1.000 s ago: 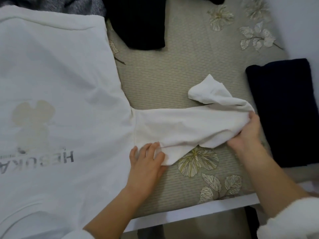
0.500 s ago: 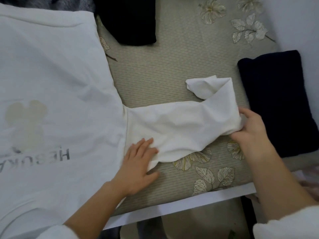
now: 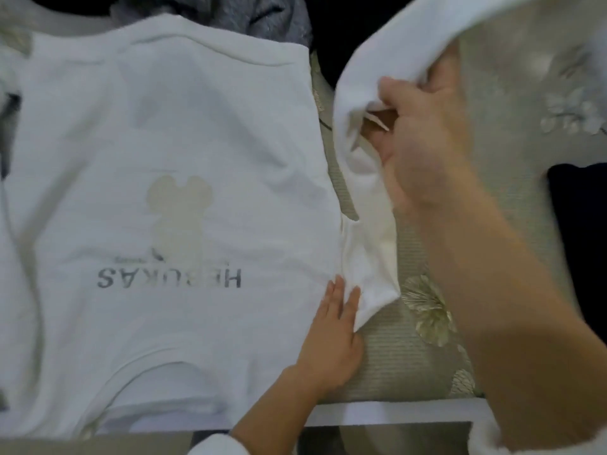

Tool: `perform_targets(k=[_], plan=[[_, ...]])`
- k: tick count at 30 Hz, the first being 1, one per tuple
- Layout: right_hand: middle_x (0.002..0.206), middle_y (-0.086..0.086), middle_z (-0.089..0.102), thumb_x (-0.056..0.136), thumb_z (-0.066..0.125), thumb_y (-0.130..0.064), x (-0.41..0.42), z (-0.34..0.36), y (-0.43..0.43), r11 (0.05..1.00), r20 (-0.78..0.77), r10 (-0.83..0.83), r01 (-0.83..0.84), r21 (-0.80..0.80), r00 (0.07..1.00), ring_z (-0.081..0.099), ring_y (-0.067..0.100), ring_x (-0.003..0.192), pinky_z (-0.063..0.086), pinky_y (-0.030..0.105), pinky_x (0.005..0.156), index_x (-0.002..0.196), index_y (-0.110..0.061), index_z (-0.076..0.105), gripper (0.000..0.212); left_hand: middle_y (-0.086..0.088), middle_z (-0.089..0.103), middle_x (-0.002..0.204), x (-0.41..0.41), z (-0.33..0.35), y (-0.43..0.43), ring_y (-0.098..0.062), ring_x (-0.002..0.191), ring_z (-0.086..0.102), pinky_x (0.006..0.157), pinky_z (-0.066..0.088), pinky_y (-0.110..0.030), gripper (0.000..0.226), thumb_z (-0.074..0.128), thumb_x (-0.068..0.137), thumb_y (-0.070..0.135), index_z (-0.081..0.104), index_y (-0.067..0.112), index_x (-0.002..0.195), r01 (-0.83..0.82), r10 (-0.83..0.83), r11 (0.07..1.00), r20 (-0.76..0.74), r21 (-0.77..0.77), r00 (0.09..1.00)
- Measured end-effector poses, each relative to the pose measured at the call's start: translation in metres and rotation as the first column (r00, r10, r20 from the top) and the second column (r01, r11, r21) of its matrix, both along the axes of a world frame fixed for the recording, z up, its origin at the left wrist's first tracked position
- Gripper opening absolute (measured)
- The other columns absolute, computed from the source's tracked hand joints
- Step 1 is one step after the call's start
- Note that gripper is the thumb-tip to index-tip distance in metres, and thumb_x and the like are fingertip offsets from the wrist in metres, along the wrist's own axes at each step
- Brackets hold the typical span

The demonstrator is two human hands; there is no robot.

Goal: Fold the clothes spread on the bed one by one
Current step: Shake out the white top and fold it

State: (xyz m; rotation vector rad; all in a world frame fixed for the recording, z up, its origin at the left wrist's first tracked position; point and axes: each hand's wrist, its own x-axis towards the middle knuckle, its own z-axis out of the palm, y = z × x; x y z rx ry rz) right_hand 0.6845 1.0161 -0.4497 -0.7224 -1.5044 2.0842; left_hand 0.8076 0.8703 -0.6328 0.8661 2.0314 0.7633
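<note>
The light is soft, dim and cool, falling evenly with only faint shadows. My right hand (image 3: 427,136) and the raised sleeve (image 3: 371,54) smear with motion blur, and the upper right corner goes soft.

You had a beige ribbed bedspread (image 3: 410,366) before you, printed with a gold flower (image 3: 425,308) near its front edge and paler, blurred blossoms (image 3: 571,113) at the far right. A white ledge (image 3: 394,413) ran along its near edge.
</note>
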Motion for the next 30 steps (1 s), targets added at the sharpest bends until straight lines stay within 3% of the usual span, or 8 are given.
perform_targets(k=[1, 3, 5, 11, 16, 24, 27, 30], plan=[[0.107, 0.009, 0.058, 0.092, 0.040, 0.009, -0.023, 0.001, -0.025, 0.990, -0.016, 0.130, -0.128, 0.062, 0.991, 0.055, 0.025, 0.080, 0.051, 0.036, 0.071, 0.147, -0.012, 0.029, 0.060, 0.013, 0.006, 0.158, -0.006, 0.006, -0.005, -0.002, 0.145, 0.006, 0.114, 0.005, -0.011, 0.058, 0.036, 0.099, 0.022, 0.013, 0.022, 0.152, -0.086, 0.079, 0.995, 0.145, 0.045, 0.986], [0.102, 0.006, 0.058, 0.093, 0.047, 0.002, -0.062, -0.003, -0.075, 0.891, 0.074, 0.407, -0.413, 0.190, 0.910, 0.054, 0.023, 0.082, 0.049, 0.031, 0.074, 0.149, -0.013, 0.026, 0.062, 0.014, 0.056, 0.112, -0.015, 0.014, -0.019, -0.001, 0.102, 0.053, 0.086, 0.037, -0.006, 0.023, 0.042, 0.095, 0.015, 0.057, 0.016, 0.112, -0.234, 0.207, 0.972, 0.401, 0.020, 0.892], [0.130, 0.001, 0.055, 0.092, 0.058, -0.011, -0.085, -0.021, -0.113, 0.710, 0.325, 0.576, -0.656, 0.257, 0.750, 0.054, 0.014, 0.114, 0.044, 0.021, 0.088, 0.150, -0.018, 0.029, 0.065, 0.005, 0.051, 0.073, -0.022, 0.015, -0.035, -0.007, 0.069, 0.048, 0.067, 0.039, -0.019, 0.028, 0.043, 0.091, 0.006, 0.048, 0.020, 0.067, -0.278, 0.264, 0.959, 0.496, -0.046, 0.827], [0.124, 0.000, 0.059, 0.092, 0.057, -0.020, -0.034, -0.108, -0.126, 0.652, 0.801, 0.284, -0.719, 0.240, 0.526, 0.055, 0.015, 0.115, 0.038, 0.021, 0.092, 0.126, -0.017, 0.058, 0.034, 0.008, 0.069, 0.110, -0.066, 0.008, -0.108, -0.005, 0.102, 0.062, 0.091, 0.048, -0.022, 0.028, 0.058, 0.088, 0.020, 0.064, 0.024, 0.116, -0.228, 0.260, 0.962, 0.759, -0.150, 0.597], [0.096, -0.003, 0.052, 0.087, 0.063, -0.031, 0.022, -0.154, -0.126, 0.570, 0.965, 0.127, -0.813, 0.119, 0.231, 0.050, 0.016, 0.087, 0.033, 0.024, 0.072, 0.098, -0.017, 0.056, 0.019, 0.001, 0.075, 0.094, -0.160, -0.003, -0.176, -0.014, 0.088, 0.072, 0.071, 0.056, -0.021, 0.021, 0.051, 0.092, 0.010, 0.064, 0.015, 0.107, -0.535, 0.577, 0.770, 0.736, -0.347, 0.353], [0.095, -0.003, 0.047, 0.083, 0.064, -0.042, 0.028, -0.173, -0.145, 0.650, 0.946, -0.029, -0.713, 0.264, 0.323, 0.049, 0.018, 0.089, 0.036, 0.028, 0.072, 0.093, -0.019, 0.050, 0.028, -0.007, 0.069, 0.096, -0.333, 0.001, -0.184, -0.015, 0.080, 0.068, 0.065, 0.057, -0.027, 0.011, 0.061, 0.088, 0.013, 0.063, 0.010, 0.100, -0.938, 0.797, 0.292, 0.590, -0.187, 0.131], [0.131, 0.003, 0.047, 0.088, 0.059, -0.039, 0.045, -0.177, -0.143, 0.537, 0.846, -0.310, -0.655, 0.533, 0.434, 0.038, 0.022, 0.124, 0.030, 0.036, 0.099, 0.126, -0.018, 0.049, 0.044, -0.005, 0.067, 0.111, -0.369, 0.000, -0.167, -0.020, 0.095, 0.067, 0.080, 0.057, -0.038, 0.027, 0.065, 0.088, 0.012, 0.061, 0.015, 0.114, -0.966, 0.767, 0.205, 0.639, -0.158, 0.058], [0.160, 0.002, 0.011, 0.092, 0.049, -0.047, 0.058, -0.178, -0.131, 0.561, 0.833, -0.410, -0.618, 0.551, 0.371, 0.006, 0.022, 0.146, 0.005, 0.043, 0.116, 0.151, -0.023, 0.017, 0.071, 0.001, 0.067, 0.111, -0.392, -0.001, -0.163, -0.014, 0.093, 0.067, 0.084, 0.057, -0.037, 0.042, 0.065, 0.086, 0.004, 0.057, 0.017, 0.125, -0.993, 0.804, 0.121, 0.586, 0.008, 0.103]])
